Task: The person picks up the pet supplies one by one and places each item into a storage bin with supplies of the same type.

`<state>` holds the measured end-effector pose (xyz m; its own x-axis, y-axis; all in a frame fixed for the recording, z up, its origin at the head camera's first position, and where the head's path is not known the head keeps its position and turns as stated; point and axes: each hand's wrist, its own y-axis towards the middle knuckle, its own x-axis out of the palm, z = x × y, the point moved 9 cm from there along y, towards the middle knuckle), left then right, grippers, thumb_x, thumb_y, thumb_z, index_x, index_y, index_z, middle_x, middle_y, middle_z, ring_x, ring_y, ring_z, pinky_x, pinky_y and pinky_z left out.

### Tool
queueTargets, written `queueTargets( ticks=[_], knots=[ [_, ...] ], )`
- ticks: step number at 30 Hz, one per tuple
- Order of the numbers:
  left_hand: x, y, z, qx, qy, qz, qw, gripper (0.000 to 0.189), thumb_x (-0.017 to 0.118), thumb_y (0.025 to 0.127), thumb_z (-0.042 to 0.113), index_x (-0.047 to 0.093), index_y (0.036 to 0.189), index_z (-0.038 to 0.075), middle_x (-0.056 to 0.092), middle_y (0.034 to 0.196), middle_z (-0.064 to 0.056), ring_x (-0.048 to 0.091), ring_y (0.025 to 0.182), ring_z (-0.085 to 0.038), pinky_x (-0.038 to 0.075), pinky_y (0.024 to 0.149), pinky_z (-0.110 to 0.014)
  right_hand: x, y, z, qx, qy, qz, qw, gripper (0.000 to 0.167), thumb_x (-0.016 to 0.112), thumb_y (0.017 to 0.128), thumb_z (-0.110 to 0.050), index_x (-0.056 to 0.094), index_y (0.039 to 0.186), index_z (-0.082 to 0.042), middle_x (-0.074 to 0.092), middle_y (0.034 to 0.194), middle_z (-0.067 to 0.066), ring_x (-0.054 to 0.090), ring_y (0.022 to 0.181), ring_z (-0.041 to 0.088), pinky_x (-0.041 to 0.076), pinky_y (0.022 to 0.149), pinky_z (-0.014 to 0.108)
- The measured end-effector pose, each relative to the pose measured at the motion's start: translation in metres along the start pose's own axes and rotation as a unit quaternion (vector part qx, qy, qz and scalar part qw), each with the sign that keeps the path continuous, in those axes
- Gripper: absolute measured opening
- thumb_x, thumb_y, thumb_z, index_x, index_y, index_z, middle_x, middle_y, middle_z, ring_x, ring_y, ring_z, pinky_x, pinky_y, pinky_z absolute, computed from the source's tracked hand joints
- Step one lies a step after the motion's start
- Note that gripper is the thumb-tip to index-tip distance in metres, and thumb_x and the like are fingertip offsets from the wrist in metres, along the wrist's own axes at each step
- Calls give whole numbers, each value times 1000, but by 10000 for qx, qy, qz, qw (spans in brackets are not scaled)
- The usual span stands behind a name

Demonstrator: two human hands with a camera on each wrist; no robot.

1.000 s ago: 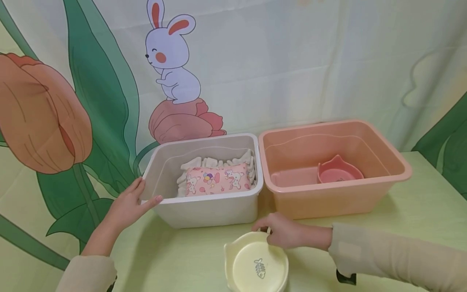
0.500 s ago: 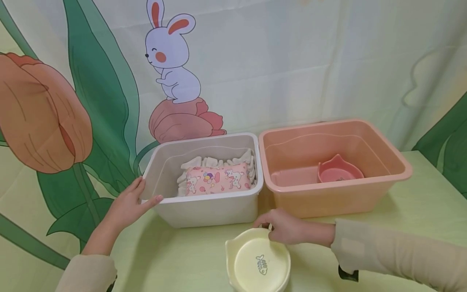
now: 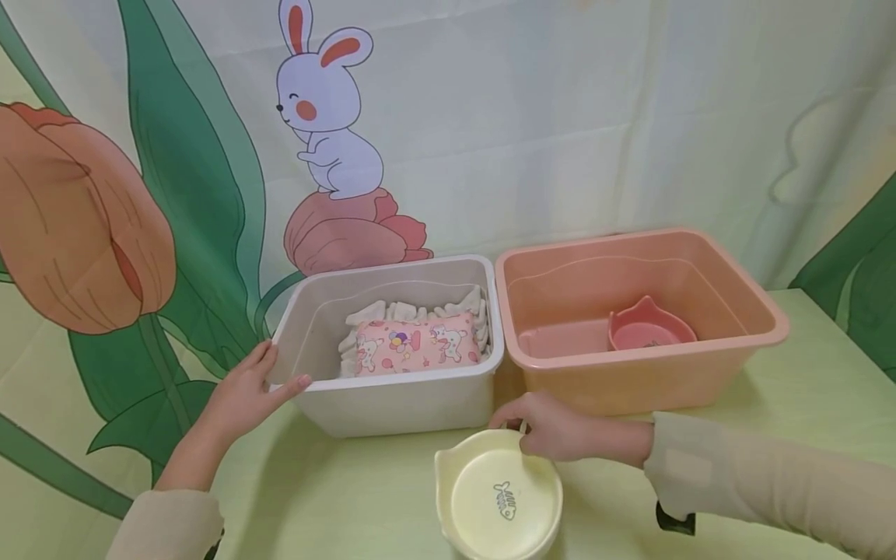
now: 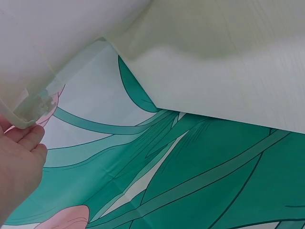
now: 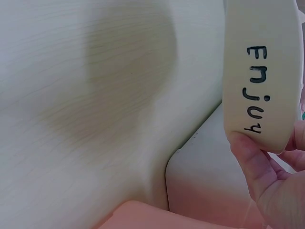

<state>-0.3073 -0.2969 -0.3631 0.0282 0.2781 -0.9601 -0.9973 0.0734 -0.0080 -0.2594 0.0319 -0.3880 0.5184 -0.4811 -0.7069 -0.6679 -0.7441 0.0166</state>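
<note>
My right hand (image 3: pixel 556 428) pinches the far rim of a pale yellow cat-eared bowl (image 3: pixel 483 502) with a fishbone print inside. From the right wrist view, the bowl's outer wall (image 5: pixel 262 62) carries dark "Enjoy" lettering, and the thumb presses that wall; the bowl appears held above the table. At the near-left corner of the light grey bin (image 3: pixel 420 400), my left hand (image 3: pixel 245 393) grips the rim, its fingers bent round the edge in the left wrist view. Inside that bin lie a pink printed pillow (image 3: pixel 416 346) and whitish ruffled cloth (image 3: pixel 367 313).
A pink bin (image 3: pixel 630 385) stands close on the grey bin's right, with a pink cat-eared bowl (image 3: pixel 647 327) in it. Both bins rest on a pale green table (image 3: pixel 336 498). Behind hangs a curtain (image 3: pixel 525 140) printed with a rabbit and tulips.
The right hand has carried the yellow bowl slightly away from me, towards the bins, and a little to the right. The left hand stays on the grey bin's rim.
</note>
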Motion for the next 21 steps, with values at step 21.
queueTargets(
  ticks=[21],
  knots=[
    [0,0,-1,-1,-38,36,10000,91,44,82,60,11,140,-2,10,145,-25,29,122,-49,27,92,-65,-17,-7,-2,75,-13,-89,9999,37,55,69,11,66,98,-10,65,84,-2,56,73,11,47,64,18]
  ],
)
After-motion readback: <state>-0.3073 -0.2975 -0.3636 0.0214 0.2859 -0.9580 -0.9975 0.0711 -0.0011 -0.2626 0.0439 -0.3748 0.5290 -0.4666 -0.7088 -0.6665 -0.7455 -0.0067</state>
